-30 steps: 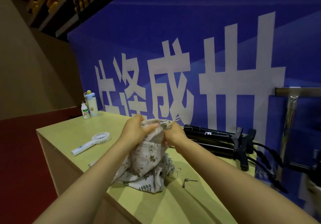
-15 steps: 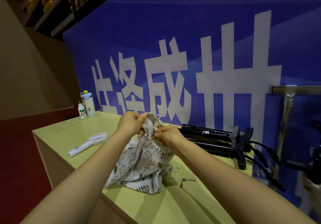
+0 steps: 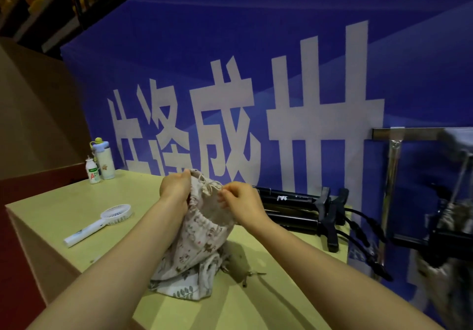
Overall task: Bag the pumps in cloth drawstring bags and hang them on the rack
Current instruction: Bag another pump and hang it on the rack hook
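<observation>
The left hand [image 3: 175, 189] grips the printed cloth drawstring bag [image 3: 197, 237] at its rim, fingers closed; the right hand [image 3: 240, 201] pinches the white drawstring [image 3: 210, 186]. A loose cord could slip — the mouth may cinch shut before a black pump [image 3: 289, 199] goes in.

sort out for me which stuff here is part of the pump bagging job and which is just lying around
Part of the job:
cloth bag, held by left hand and right hand
black pumps
metal rack

Just lying about:
handheld fan
white bottle
small drink bottle
</observation>
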Available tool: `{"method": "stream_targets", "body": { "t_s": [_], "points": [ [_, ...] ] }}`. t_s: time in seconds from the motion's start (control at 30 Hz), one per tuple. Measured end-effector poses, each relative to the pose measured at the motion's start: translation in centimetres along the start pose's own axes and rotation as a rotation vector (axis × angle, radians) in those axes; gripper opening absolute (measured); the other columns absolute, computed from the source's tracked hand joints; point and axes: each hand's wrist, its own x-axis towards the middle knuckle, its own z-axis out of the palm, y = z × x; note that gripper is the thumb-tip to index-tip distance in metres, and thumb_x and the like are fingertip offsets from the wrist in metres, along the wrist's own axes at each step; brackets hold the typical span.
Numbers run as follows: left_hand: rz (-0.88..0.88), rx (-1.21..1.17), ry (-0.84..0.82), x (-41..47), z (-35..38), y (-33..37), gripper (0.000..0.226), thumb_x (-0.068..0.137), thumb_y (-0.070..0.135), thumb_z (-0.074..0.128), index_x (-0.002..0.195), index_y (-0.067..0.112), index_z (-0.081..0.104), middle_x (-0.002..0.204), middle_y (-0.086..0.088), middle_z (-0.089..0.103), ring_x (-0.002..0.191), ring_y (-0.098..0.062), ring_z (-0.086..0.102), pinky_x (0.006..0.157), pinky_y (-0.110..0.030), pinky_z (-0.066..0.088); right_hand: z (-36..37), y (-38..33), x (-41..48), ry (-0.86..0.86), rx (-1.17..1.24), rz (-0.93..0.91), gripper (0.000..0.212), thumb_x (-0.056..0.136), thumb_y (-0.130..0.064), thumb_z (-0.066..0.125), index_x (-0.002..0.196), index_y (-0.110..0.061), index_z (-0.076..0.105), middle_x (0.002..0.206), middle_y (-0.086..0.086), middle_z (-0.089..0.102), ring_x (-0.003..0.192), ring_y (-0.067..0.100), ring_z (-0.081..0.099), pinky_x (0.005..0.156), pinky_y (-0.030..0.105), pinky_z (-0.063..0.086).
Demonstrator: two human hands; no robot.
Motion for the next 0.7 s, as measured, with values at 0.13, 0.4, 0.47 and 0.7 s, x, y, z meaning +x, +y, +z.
{"method": "stream_targets", "body": {
  "t_s": [0.13, 0.4, 0.47, 0.7],
  "points": [
    [0.007, 0.029, 0.038, 0.5, 2.1, -0.2, 0.035, 0.095, 0.032, 0.049, 0.091, 0.000, 0.063, 0.112, -0.021, 0.067, 0.105, -0.039, 0.062, 0.091, -0.046, 0.051, -3.9, 4.4, 1.0, 0.139, -0.316, 0.080, 0.022, 0.095, -0.025, 0.052, 0.111, -0.015, 0.063, 0.107, 0.003, 0.068, 0.095, 0.021, 0.063, 0.080, 0.033, 0.051],
    [0.000, 0.010, 0.017, 2.2, 3.8, -1.6, 0.034, 0.090, 0.035, 0.057, 0.064, 0.012, 0.056, 0.096, -0.021, 0.068, 0.084, -0.034, 0.065, 0.084, -0.045, 0.054, -6.5, 11.8, 2.3, -0.128, -0.901, 0.233, 0.038, 0.091, -0.037, 0.055, 0.126, -0.021, 0.052, 0.118, 0.004, 0.062, 0.112, 0.026, 0.055, 0.095, 0.040, 0.039],
    [-0.020, 0.032, 0.013, 3.1, 3.8, -2.2, 0.034, 0.088, 0.037, 0.058, 0.066, 0.011, 0.060, 0.098, -0.020, 0.070, 0.090, -0.037, 0.066, 0.090, -0.048, 0.053, -6.3, 12.5, 2.6, -0.132, -0.916, 0.239, 0.037, 0.090, -0.039, 0.056, 0.123, -0.021, 0.054, 0.115, 0.003, 0.063, 0.110, 0.026, 0.055, 0.095, 0.040, 0.039],
    [0.013, 0.005, -0.034, 3.2, 4.2, -3.1, 0.045, 0.093, 0.031, 0.055, 0.116, -0.007, 0.058, 0.110, -0.027, 0.064, 0.060, -0.018, 0.051, 0.058, -0.027, 0.045, -5.8, 13.6, 3.1, -0.096, -0.940, 0.231, 0.037, 0.088, -0.041, 0.058, 0.117, -0.018, 0.057, 0.113, 0.004, 0.064, 0.108, 0.025, 0.056, 0.096, 0.040, 0.038]
  ]
}}
